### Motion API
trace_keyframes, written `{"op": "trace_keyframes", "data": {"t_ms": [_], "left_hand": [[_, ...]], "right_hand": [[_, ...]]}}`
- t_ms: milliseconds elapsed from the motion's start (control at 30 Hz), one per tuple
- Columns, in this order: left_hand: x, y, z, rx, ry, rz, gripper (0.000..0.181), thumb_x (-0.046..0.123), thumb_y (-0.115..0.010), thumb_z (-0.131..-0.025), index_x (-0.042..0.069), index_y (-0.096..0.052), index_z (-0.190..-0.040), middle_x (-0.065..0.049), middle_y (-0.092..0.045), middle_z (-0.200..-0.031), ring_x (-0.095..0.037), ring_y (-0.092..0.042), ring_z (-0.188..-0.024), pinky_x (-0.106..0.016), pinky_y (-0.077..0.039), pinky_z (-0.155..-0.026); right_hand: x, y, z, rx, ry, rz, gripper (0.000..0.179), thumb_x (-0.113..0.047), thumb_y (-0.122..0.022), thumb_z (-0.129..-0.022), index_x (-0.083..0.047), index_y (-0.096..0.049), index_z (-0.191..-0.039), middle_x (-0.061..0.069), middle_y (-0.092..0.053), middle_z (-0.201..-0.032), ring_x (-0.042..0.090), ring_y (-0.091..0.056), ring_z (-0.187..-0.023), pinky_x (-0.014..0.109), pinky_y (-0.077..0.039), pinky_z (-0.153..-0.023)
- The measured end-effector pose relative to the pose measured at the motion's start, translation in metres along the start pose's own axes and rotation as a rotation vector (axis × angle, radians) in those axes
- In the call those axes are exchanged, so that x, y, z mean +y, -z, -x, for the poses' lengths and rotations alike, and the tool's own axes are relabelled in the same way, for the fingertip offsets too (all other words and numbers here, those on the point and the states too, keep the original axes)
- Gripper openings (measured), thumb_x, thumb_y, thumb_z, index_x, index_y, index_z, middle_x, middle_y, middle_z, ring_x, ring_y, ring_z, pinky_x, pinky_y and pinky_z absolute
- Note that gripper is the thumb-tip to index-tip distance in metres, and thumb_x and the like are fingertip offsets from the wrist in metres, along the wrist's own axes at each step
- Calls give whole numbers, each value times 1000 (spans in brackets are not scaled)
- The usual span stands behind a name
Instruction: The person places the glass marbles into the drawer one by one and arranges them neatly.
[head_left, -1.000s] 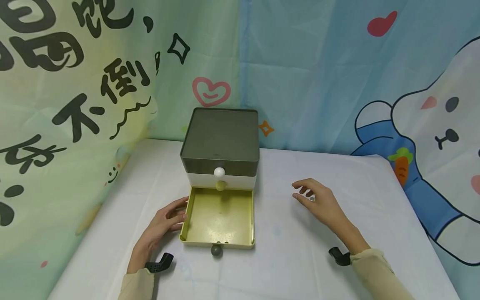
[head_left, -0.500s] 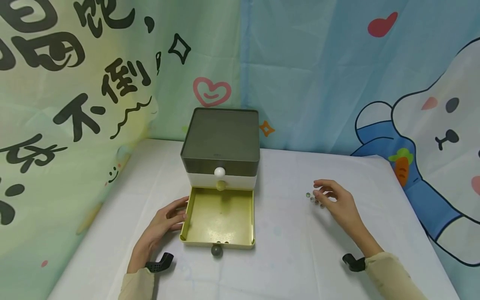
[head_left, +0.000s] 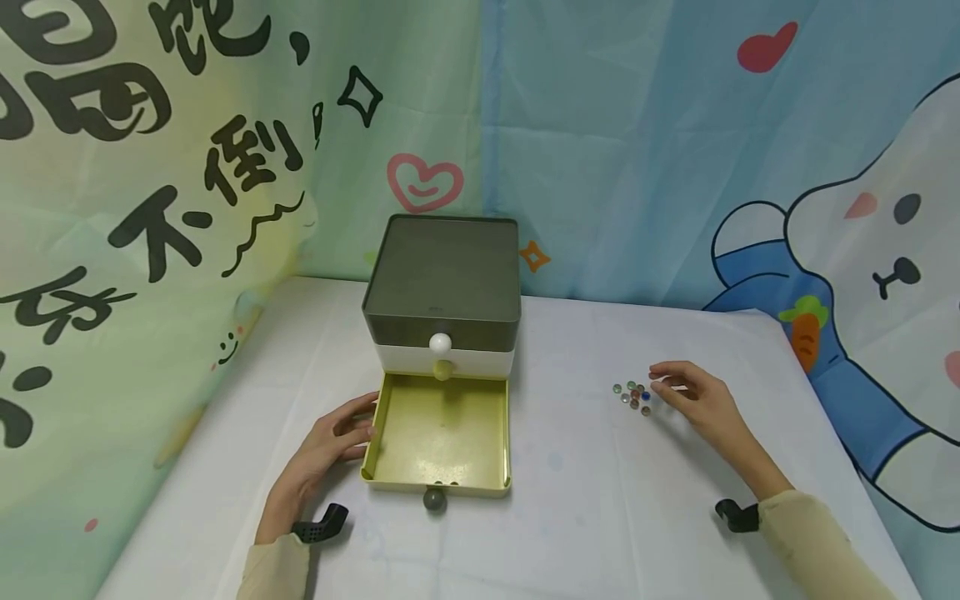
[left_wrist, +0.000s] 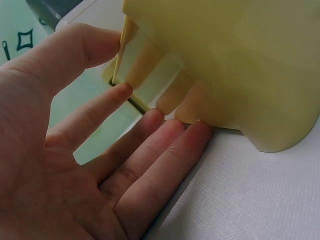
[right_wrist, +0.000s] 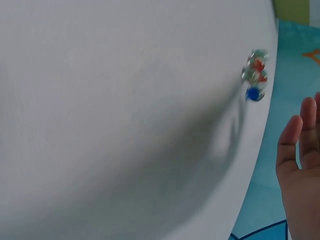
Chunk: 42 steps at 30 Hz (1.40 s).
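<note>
A small drawer box (head_left: 442,271) with a dark green top stands on the white table. Its yellow-green bottom drawer (head_left: 435,429) is pulled out toward me, with a dark round knob (head_left: 434,500) at the front. My left hand (head_left: 330,450) rests against the drawer's left side, fingertips touching the wall in the left wrist view. Several glass marbles (head_left: 634,395), one of them blue, lie in a loose cluster on the cloth right of the box. Just right of them hovers my right hand (head_left: 697,400), fingers loosely bent, with nothing visible in it.
A white table cloth (head_left: 555,533) lies under everything. Behind the table hangs a printed curtain (head_left: 600,150). The box's white middle drawer (head_left: 480,361) is closed. Both wrists carry a black camera mount (head_left: 738,516).
My right hand has moved to the right, away from the box, and the marbles behind it have come into view. The left hand and the drawer have stayed put.
</note>
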<state>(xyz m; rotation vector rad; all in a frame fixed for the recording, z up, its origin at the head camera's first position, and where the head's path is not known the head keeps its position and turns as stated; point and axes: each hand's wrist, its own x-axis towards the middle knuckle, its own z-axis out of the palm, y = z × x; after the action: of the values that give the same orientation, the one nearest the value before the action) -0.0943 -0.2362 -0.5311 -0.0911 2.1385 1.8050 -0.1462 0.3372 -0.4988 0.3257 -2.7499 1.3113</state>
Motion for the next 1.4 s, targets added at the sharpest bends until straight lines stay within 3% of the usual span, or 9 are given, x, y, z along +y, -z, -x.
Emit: {"op": "trace_keyframes", "data": {"t_ms": [333, 567, 733, 1133, 1400], "left_hand": [[0, 1, -2, -13, -16, 16, 66, 24, -72, -99, 18, -45, -159, -18, -46, -159, -29, -57, -132, -29, -60, -90], [-1, 3, -2, -25, -33, 21, 65, 22, -72, -100, 18, -45, -159, -19, -46, -159, -27, -59, -129, -27, -60, -89], [-1, 1, -2, -21, -29, 19, 65, 22, -72, -100, 18, -45, -159, -19, -47, -159, -28, -58, -130, -28, -60, -89], [0, 1, -2, -27, -31, 33, 65, 21, -71, -100, 16, -45, -159, -20, -46, -159, -26, -59, -128, -28, -61, -90], [-1, 0, 0, -18, -21, 15, 65, 23, -72, -99, 18, -45, -159, -19, -47, -160, -32, -58, -133, -30, -60, -91]], "right_hand": [[17, 7, -10, -121, -78, 93, 33, -27, -69, -103, -6, -68, -129, 15, -70, -126, -3, -57, -98, 11, -47, -83], [22, 7, -20, -203, -145, 153, 35, -32, -72, -100, -6, -68, -124, 13, -68, -110, 17, -57, -94, 24, -49, -73], [26, 5, -24, -244, -188, 185, 34, -34, -72, -99, -8, -68, -121, 9, -65, -107, 19, -55, -94, 25, -48, -72], [37, 0, -25, -240, -147, 248, 30, -28, -75, -97, -7, -69, -118, 6, -66, -99, 17, -54, -87, 26, -46, -72], [36, -2, -24, -228, -89, 259, 23, -20, -77, -96, -5, -70, -113, 4, -66, -95, 14, -53, -84, 24, -46, -71]]}}
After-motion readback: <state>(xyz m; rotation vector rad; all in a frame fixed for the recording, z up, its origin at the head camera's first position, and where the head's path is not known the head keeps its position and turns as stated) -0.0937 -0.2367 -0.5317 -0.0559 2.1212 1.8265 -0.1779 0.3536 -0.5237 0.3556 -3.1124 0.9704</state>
